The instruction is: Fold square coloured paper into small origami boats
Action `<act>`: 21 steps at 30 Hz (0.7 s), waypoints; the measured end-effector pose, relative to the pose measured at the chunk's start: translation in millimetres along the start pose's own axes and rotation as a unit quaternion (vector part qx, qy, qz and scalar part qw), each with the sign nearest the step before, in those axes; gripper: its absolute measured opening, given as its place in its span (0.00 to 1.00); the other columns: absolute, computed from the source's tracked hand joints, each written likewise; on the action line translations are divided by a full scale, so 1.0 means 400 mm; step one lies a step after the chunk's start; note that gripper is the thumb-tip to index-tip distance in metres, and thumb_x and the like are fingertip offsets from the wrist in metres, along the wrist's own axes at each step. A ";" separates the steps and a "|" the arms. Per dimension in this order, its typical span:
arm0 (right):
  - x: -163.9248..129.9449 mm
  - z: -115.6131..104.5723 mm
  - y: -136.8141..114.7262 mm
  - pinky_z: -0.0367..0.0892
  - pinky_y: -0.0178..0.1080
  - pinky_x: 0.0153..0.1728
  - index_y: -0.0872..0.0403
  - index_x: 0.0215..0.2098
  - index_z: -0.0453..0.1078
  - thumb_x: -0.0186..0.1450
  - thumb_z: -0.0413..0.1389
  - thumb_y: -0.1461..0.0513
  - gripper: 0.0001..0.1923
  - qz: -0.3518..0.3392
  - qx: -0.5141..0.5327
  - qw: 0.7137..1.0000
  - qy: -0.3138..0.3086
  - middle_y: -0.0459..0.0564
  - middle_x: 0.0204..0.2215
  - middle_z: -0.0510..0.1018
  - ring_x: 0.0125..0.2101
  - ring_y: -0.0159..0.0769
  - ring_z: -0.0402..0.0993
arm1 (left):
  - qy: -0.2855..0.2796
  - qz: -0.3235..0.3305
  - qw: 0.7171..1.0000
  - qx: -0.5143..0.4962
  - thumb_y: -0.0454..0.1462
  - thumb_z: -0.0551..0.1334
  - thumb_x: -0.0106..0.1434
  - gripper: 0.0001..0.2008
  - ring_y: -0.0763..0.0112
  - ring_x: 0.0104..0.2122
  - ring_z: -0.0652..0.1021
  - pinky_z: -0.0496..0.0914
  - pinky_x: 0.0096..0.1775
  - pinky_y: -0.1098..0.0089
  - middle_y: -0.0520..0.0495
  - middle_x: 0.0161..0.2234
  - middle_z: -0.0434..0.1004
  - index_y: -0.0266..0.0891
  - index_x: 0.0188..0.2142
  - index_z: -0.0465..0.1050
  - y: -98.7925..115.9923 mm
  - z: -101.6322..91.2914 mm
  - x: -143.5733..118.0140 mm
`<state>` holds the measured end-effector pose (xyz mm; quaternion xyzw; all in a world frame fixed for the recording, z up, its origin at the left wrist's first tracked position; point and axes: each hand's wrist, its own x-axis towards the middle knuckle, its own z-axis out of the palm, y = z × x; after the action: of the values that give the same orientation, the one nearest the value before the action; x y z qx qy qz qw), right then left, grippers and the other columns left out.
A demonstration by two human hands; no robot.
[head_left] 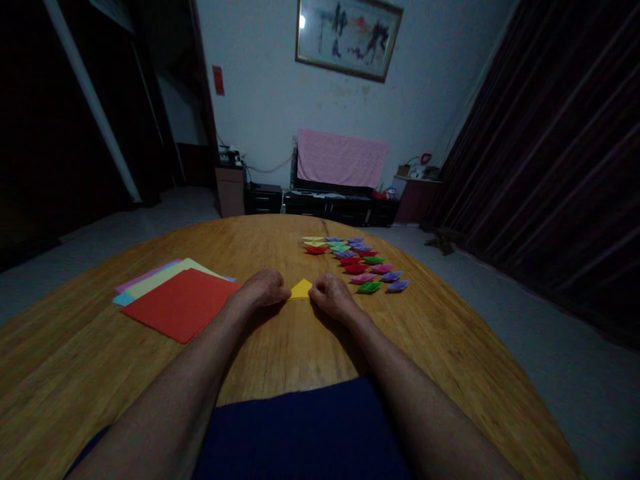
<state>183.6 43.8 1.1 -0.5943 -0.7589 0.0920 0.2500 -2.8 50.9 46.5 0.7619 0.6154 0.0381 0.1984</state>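
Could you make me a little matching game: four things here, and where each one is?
1. Yellow folded paper
2. Flat paper sheets
3. Pink cloth
4. Small folded papers

A. On the table, left of the left hand
B. Beyond and right of the right hand
C. Between the two hands
D. Below the framed picture

Pairs: 1-C, 2-A, 3-D, 4-B

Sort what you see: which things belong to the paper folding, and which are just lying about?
Probably the job's: yellow paper, between left hand and right hand; coloured sheets; folded paper shapes.

Probably unrelated: pink cloth; framed picture; dark curtain.
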 end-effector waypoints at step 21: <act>0.007 -0.014 0.006 0.57 0.33 0.30 0.57 0.24 0.76 0.60 0.53 0.68 0.11 -0.013 0.017 0.999 -0.037 0.48 0.24 0.76 0.27 0.32 0.68 | -0.009 -0.020 0.999 0.043 0.39 0.59 0.55 0.12 0.61 0.30 0.76 0.65 0.31 0.67 0.39 0.30 0.78 0.34 0.30 0.79 0.015 -0.005 0.001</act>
<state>188.0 46.3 5.8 -0.5766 -0.7732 0.1235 0.2334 2.3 50.7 50.2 0.7572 0.6301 0.0008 0.1721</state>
